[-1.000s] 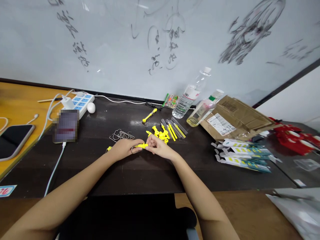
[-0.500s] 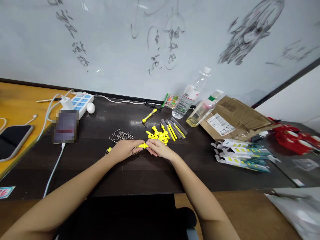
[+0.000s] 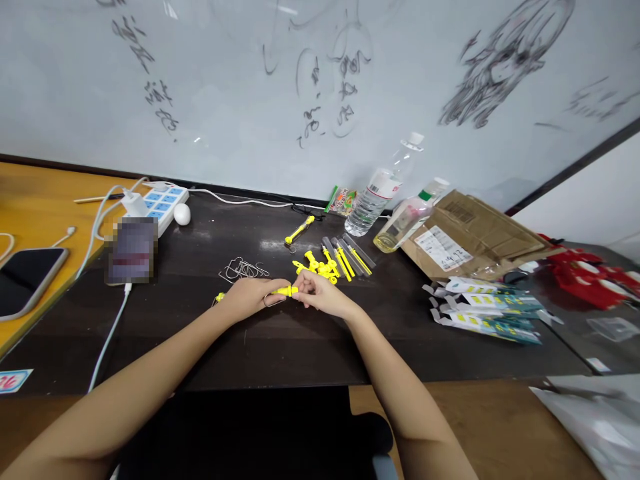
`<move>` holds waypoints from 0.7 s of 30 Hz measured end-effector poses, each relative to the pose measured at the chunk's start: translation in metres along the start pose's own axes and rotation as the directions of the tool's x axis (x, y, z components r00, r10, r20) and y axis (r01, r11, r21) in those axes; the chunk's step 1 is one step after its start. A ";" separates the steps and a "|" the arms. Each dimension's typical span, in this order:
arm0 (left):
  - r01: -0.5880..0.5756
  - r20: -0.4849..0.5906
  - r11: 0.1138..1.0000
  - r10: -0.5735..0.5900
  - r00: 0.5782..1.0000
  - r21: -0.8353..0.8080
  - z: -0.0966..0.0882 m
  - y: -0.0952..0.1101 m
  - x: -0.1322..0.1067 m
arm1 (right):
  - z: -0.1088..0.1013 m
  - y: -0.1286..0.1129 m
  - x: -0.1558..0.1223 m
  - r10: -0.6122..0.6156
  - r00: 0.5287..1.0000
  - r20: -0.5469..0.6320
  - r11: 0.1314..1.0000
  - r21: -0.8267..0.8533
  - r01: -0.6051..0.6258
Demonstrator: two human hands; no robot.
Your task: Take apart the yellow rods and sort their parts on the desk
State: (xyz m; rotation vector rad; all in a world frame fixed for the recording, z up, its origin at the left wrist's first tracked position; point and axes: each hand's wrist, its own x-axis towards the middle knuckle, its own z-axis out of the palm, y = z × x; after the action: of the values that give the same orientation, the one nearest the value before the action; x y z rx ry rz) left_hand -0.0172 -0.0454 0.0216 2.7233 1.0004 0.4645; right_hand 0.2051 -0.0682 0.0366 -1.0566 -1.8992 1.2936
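Between my two hands, above the dark tabletop, is a yellow plastic piece (image 3: 286, 291) with a bent metal wire hook (image 3: 273, 300) hanging by it. My left hand (image 3: 247, 297) is closed around its left part, which the fingers hide. The thumb and forefinger of my right hand (image 3: 320, 293) pinch its right end. Just behind the right hand lies a pile of yellow plastic parts (image 3: 320, 265), with clear tubes holding yellow strips (image 3: 345, 259) beside it. Loose wire hooks (image 3: 243, 269) lie behind my left hand. A yellow-ended tube with a hook (image 3: 300, 230) rests farther back.
A water bottle (image 3: 373, 203), a second bottle (image 3: 405, 223) and a cardboard package (image 3: 465, 233) stand at the back right. Flattened printed boxes (image 3: 490, 310) lie in front of the package. On the left are a power strip (image 3: 167, 200) and a charging phone (image 3: 131, 252).
The fingers of my right hand have shifted at the yellow piece's end, the other fingers lifting and curling while thumb and forefinger stay there. My left hand has hardly moved.
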 end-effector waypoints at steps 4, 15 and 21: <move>-0.018 -0.032 1.000 0.018 0.999 0.013 0.003 -0.001 -0.001 | -0.001 0.003 0.000 0.017 1.000 -0.001 0.999 -0.027 -0.017; -0.063 -0.101 0.993 0.073 0.992 0.098 0.009 -0.002 0.000 | -0.002 0.004 0.000 0.095 0.993 0.068 0.992 -0.088 -0.089; -0.050 -0.076 0.998 0.053 0.996 0.045 0.007 -0.003 0.000 | -0.003 0.005 -0.001 0.077 0.995 0.064 0.997 -0.029 -0.075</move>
State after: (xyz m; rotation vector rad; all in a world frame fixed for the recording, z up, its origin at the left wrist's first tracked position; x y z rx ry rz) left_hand -0.0163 -0.0439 0.0144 2.7952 0.9714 0.5674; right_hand 0.2093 -0.0665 0.0326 -1.1226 -1.9459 1.3643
